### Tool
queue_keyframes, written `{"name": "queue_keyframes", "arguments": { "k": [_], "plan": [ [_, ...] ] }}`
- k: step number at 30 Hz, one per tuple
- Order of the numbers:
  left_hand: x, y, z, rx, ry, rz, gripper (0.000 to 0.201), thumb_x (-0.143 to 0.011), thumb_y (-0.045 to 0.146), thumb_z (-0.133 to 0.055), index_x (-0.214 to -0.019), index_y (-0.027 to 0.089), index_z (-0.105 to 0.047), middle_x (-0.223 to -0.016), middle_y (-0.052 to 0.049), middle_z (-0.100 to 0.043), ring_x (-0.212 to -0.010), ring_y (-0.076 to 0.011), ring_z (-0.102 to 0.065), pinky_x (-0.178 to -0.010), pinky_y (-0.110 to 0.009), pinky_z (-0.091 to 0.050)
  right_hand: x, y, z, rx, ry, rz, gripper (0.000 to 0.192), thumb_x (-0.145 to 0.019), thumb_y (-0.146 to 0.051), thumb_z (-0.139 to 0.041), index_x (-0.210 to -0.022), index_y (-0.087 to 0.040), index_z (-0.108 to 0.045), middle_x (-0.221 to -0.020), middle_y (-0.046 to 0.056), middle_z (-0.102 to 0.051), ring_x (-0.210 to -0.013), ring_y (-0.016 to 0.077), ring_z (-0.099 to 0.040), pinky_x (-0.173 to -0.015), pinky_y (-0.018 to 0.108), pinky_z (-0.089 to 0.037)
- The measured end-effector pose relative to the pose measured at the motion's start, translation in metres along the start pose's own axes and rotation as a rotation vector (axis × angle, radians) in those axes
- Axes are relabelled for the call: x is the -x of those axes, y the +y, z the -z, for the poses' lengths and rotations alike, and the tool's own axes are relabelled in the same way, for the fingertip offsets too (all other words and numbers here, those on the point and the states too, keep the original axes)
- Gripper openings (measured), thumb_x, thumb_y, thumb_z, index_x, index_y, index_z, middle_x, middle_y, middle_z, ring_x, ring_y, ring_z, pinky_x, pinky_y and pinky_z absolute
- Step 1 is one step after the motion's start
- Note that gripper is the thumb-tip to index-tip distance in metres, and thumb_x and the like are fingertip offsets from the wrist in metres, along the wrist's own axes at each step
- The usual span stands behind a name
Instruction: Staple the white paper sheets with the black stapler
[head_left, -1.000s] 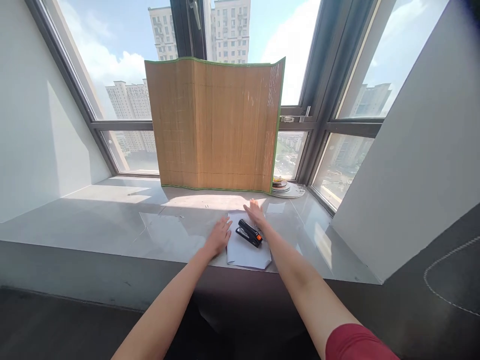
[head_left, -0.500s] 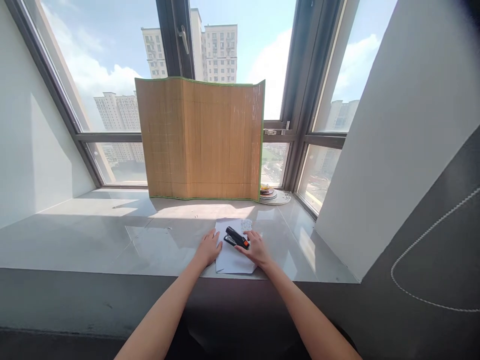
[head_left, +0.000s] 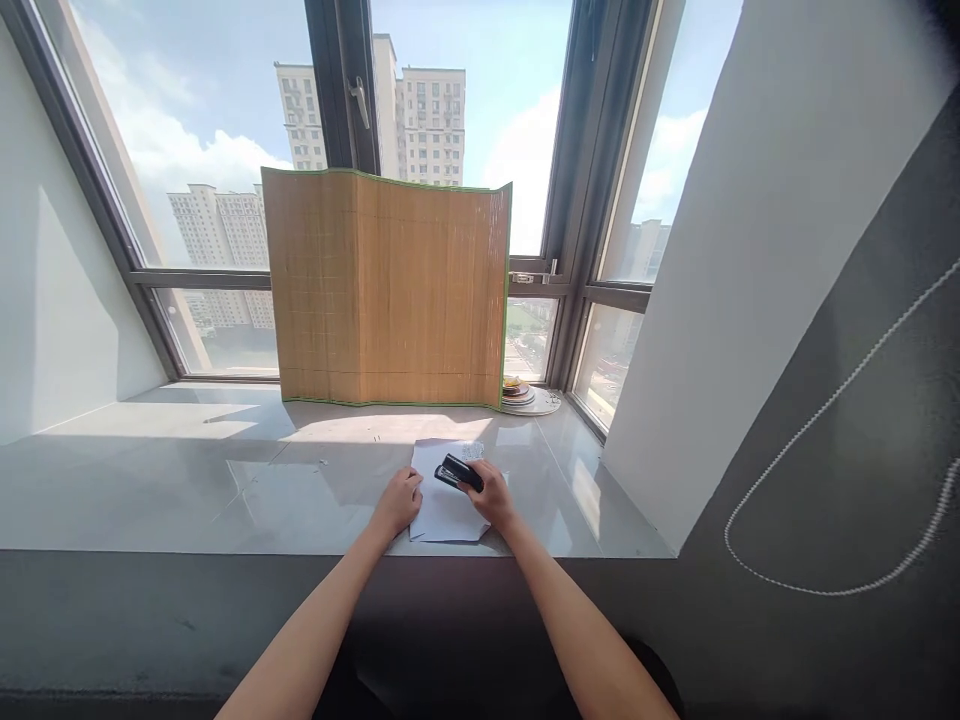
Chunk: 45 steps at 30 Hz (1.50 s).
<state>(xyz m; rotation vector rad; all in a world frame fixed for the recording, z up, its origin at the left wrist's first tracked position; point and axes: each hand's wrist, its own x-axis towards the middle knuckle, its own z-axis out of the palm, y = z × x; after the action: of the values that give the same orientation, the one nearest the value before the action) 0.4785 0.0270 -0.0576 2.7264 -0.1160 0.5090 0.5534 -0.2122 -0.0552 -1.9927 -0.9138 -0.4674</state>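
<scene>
A black stapler [head_left: 452,471] is in my right hand [head_left: 493,497], which is closed around its rear end. Its front points left and away from me, over the sheets of white paper [head_left: 448,515]. The sheets lie stacked on the windowsill, their edges slightly uneven at the near side. Writing or print shows in the far right corner of the stack, beside my right fingers. At the paper's left edge, my left hand [head_left: 400,500] has its fingers curled in and closed on that edge.
A bamboo mat [head_left: 390,290] with green edging stands upright against the window. Stacked plates [head_left: 529,400] sit at its right foot. Small bits like staples [head_left: 377,438] lie on the pale windowsill [head_left: 165,490]. A beaded cord [head_left: 795,430] hangs at the right.
My right hand has closed around the stapler and turned it a little. My left fingers, spread on the paper before, have curled in at its left edge. The view has shifted slightly right.
</scene>
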Motion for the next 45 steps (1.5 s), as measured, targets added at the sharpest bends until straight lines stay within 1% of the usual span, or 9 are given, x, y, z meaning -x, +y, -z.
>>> {"name": "queue_keyframes", "arguments": {
  "k": [6,16,20,24,29,31,35,41,45],
  "plan": [
    [-0.003,-0.004,0.001,-0.008,0.005,0.018,0.030,-0.088,0.007,-0.051,-0.106,0.017,-0.072,-0.118,-0.012,-0.063,-0.116,-0.0233,-0.060,-0.105,-0.037,-0.048,-0.001,0.000,0.000,-0.074,-0.095,0.003,0.040,-0.087,-0.023,-0.071,-0.126,-0.030,-0.070,-0.118,0.005,-0.075,-0.109,0.0283,-0.065,-0.103,0.047,-0.050],
    [-0.005,-0.003,-0.004,-0.030,0.019,0.120,0.032,-0.090,0.010,-0.051,-0.116,0.015,-0.069,-0.122,-0.014,-0.062,-0.120,-0.0259,-0.057,-0.106,-0.040,-0.045,-0.003,0.005,0.003,-0.201,-0.175,-0.111,0.037,-0.085,-0.032,-0.072,-0.121,-0.027,-0.074,-0.110,0.006,-0.073,-0.104,0.0260,-0.065,-0.097,0.042,-0.052],
    [-0.006,-0.005,-0.005,-0.024,0.017,0.144,0.030,-0.090,0.011,-0.052,-0.114,0.016,-0.069,-0.123,-0.013,-0.063,-0.119,-0.0255,-0.057,-0.105,-0.039,-0.045,-0.005,0.008,0.007,-0.207,-0.059,-0.189,0.033,-0.092,-0.044,-0.060,-0.116,-0.026,-0.074,-0.112,0.007,-0.074,-0.103,0.0259,-0.064,-0.096,0.041,-0.053],
    [-0.006,-0.007,-0.004,-0.001,-0.014,0.117,0.029,-0.095,0.016,-0.050,-0.118,0.017,-0.068,-0.129,-0.013,-0.063,-0.122,-0.0252,-0.057,-0.106,-0.040,-0.044,-0.004,0.010,0.011,-0.212,0.093,-0.320,0.037,-0.095,-0.044,-0.043,-0.097,-0.023,-0.074,-0.103,0.008,-0.075,-0.088,0.0245,-0.066,-0.085,0.039,-0.055],
    [-0.007,-0.010,-0.004,0.006,-0.059,0.129,0.031,-0.099,0.020,-0.046,-0.121,0.020,-0.068,-0.135,-0.011,-0.062,-0.126,-0.0252,-0.057,-0.105,-0.041,-0.043,0.000,0.008,0.013,-0.217,0.108,-0.356,0.036,-0.091,-0.044,-0.044,-0.096,-0.023,-0.072,-0.094,0.008,-0.076,-0.089,0.0258,-0.071,-0.082,0.038,-0.056],
    [-0.008,-0.012,-0.005,0.018,-0.059,0.144,0.034,-0.099,0.018,-0.043,-0.123,0.020,-0.068,-0.136,-0.011,-0.062,-0.127,-0.0251,-0.057,-0.105,-0.041,-0.043,0.001,0.008,0.012,-0.229,0.058,-0.395,0.036,-0.091,-0.047,-0.046,-0.099,-0.023,-0.071,-0.097,0.007,-0.076,-0.070,0.0232,-0.070,-0.067,0.036,-0.056],
    [-0.008,-0.015,-0.006,0.067,-0.052,0.147,0.038,-0.099,0.015,-0.040,-0.123,0.020,-0.069,-0.137,-0.010,-0.062,-0.127,-0.0251,-0.058,-0.107,-0.041,-0.043,0.002,0.011,0.010,-0.292,-0.017,-0.483,0.034,-0.090,-0.049,-0.047,-0.100,-0.023,-0.068,-0.089,0.005,-0.075,-0.034,0.0134,-0.051,-0.038,0.030,-0.039],
    [-0.008,-0.020,-0.007,0.300,0.007,0.106,0.039,-0.099,0.016,-0.037,-0.119,0.018,-0.070,-0.131,-0.011,-0.065,-0.120,-0.0238,-0.062,-0.107,-0.039,-0.046,0.002,0.012,0.010,-0.305,0.005,-0.527,0.033,-0.090,-0.048,-0.049,-0.103,-0.022,-0.065,-0.086,0.003,-0.073,-0.033,0.0108,-0.048,-0.035,0.026,-0.036],
    [-0.010,-0.022,-0.007,0.438,0.065,0.192,0.038,-0.101,0.024,-0.038,-0.119,0.018,-0.071,-0.130,-0.011,-0.068,-0.122,-0.0246,-0.062,-0.109,-0.038,-0.046,0.002,0.012,0.010,-0.334,0.002,-0.531,0.036,-0.089,-0.049,-0.049,-0.108,-0.023,-0.064,-0.088,0.004,-0.073,-0.033,0.0105,-0.047,-0.035,0.027,-0.035]
  ]
}}
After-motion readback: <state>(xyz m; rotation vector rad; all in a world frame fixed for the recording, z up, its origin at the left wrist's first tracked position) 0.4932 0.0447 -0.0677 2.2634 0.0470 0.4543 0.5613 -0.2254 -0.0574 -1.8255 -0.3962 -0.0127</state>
